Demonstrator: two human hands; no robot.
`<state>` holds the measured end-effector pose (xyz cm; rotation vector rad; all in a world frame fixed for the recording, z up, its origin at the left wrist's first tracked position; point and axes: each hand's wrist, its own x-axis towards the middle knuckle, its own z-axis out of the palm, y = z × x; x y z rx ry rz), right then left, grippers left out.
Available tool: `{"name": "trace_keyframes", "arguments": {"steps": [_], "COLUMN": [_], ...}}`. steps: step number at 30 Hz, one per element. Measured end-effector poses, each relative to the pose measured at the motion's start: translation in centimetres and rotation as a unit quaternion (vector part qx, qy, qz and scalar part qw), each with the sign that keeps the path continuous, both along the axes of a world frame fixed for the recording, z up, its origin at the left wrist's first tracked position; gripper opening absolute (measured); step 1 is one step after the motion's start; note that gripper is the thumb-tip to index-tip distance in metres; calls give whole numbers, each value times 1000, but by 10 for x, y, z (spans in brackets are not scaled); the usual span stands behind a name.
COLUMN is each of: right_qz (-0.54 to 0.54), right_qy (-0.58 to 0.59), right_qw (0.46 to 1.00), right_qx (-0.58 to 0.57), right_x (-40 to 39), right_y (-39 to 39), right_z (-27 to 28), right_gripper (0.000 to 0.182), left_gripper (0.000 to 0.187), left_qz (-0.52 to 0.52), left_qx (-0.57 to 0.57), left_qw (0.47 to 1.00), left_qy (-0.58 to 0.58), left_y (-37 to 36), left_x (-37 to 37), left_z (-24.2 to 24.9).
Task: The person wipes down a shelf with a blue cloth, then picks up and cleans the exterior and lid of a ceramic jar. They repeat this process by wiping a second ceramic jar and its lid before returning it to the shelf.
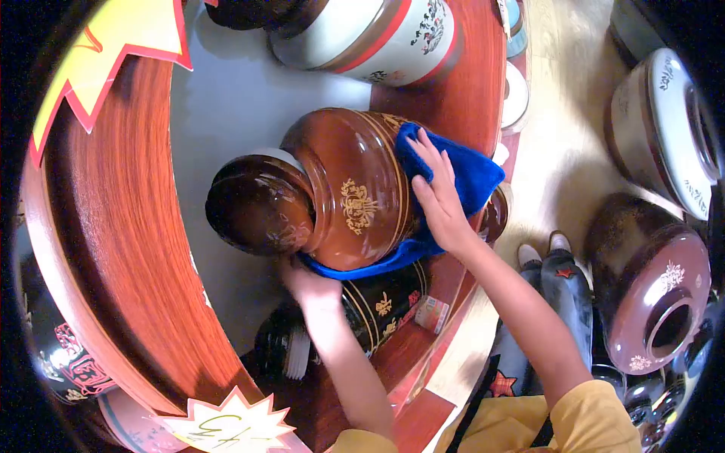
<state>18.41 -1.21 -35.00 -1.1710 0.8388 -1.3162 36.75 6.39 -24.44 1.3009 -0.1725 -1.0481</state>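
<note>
A glossy brown lidded jar (362, 189) with gold markings stands in the middle of the head view, its dark round lid (253, 204) toward the left. A blue cloth (472, 177) lies against the jar's right side and runs along its lower edge. My right hand (442, 198) lies on the cloth with its fingers stretched out, pressing it to the jar. Below the lid, my left hand (310, 285) is at the jar's lower edge beside the cloth's end. Its fingers are hidden by the jar.
A white-and-red jar (377, 41) stands behind, and a black jar (377, 306) lies close below on the wooden shelf (143, 226). Starburst price signs (230, 426) stick up at the shelf edge. Large jars (642, 287) stand on the floor to the right.
</note>
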Motion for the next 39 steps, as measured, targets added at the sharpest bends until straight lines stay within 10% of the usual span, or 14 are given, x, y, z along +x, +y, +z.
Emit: {"name": "trace_keyframes", "arguments": {"steps": [13,27,32,39], "right_qz": [-29,227,146,102], "right_qy": [-77,-144,-280,-298], "right_qw": [963,865,801,787], "right_qx": [257,424,509,531], "right_x": [21,3,-12,-54], "right_y": [44,144,148,162], "right_z": [-83,-105,-96,-109], "right_gripper": [59,47,24,27], "left_gripper": [62,54,49,56], "left_qz": [242,114,53,-5], "left_qx": [-126,51,162,239], "left_qw": [946,990,905,864], "left_qy": [-174,-65,-390,-444], "left_y": [3,26,46,50], "left_x": [-101,-93,-87,-124], "left_z": [-139,-176,-206,-196]}}
